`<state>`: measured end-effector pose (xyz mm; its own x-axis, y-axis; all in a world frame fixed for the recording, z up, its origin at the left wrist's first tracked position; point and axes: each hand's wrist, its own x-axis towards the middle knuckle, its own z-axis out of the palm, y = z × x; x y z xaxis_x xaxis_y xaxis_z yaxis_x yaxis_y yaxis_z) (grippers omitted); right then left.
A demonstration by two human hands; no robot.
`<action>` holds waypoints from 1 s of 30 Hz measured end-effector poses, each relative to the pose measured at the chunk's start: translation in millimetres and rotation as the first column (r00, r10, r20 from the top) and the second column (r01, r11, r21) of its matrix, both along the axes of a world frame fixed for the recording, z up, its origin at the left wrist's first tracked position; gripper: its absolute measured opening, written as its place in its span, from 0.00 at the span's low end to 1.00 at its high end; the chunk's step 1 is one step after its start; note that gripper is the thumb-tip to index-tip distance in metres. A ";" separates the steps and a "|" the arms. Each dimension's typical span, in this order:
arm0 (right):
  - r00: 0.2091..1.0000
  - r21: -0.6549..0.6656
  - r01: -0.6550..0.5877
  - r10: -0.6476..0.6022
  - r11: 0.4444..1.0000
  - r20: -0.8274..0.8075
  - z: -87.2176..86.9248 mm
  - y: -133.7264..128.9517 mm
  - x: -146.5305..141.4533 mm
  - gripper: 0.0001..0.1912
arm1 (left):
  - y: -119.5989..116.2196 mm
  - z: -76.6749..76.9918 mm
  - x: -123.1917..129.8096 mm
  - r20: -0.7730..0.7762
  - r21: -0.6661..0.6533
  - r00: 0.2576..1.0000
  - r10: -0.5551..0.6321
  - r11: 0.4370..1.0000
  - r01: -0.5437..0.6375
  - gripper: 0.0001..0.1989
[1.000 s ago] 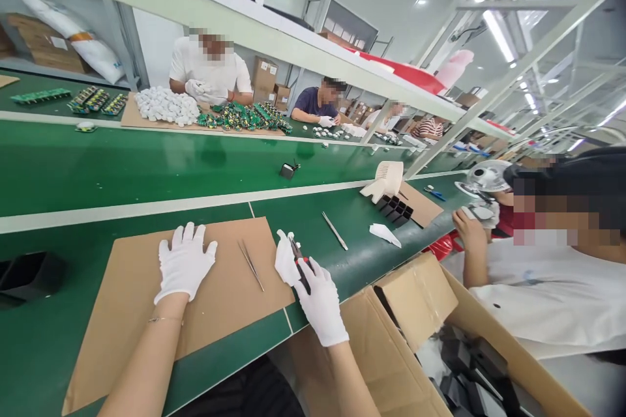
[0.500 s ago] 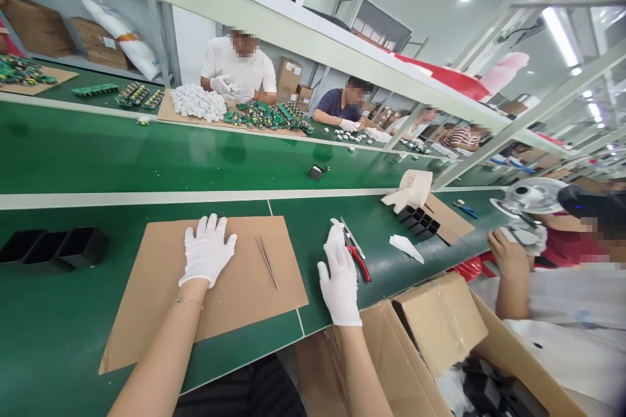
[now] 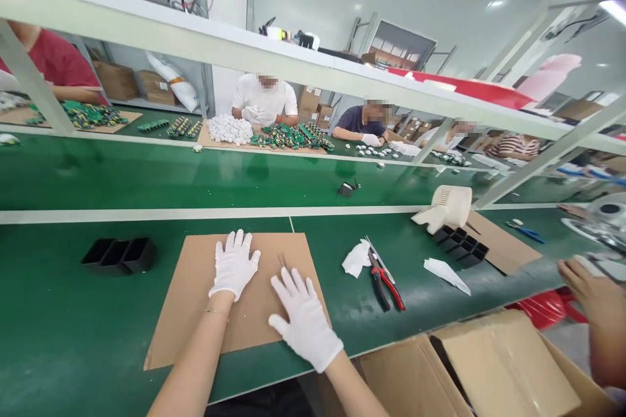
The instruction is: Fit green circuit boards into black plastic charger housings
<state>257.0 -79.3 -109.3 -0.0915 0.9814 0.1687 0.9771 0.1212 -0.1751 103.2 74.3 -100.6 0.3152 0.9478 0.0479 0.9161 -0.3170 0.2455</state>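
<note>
My left hand (image 3: 235, 264), in a white glove, lies flat with fingers spread on a sheet of brown cardboard (image 3: 195, 313). My right hand (image 3: 304, 322), gloved too, is open over the sheet's right part, its fingers pointing up and left. Beneath its fingers are metal tweezers (image 3: 282, 260); only their upper end shows. Right of the sheet, red-and-black pliers (image 3: 384, 283) lie on the green bench beside a thin metal tool (image 3: 379, 257) and a crumpled white piece (image 3: 357, 258). Neither hand holds anything.
Joined black boxes (image 3: 117, 257) stand at the left. To the right are a cream fan-like part (image 3: 447, 207), black compartments (image 3: 460, 245) and a white scrap (image 3: 446, 275). Open cartons (image 3: 508, 365) sit below the bench edge. Across the green belt (image 3: 147, 179), co-workers sit by circuit boards (image 3: 293, 137).
My right hand has moved left from beside the pliers onto the cardboard, covering most of the tweezers. My left hand stays flat on the sheet. The camera view has turned left.
</note>
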 end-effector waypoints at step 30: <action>0.956 0.019 0.098 -0.089 0.995 -0.280 10.2 79.4 -6.6 0.21 | -119.9 9.7 -15.0 -0.258 -0.188 0.782 -0.568 0.823 0.536 0.33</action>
<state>250.4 0.1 -99.2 0.0554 0.9770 0.2060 0.8974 0.0417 -0.4393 88.2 -45.5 -91.0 0.7694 0.6018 -0.2142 0.6247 -0.7788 0.0558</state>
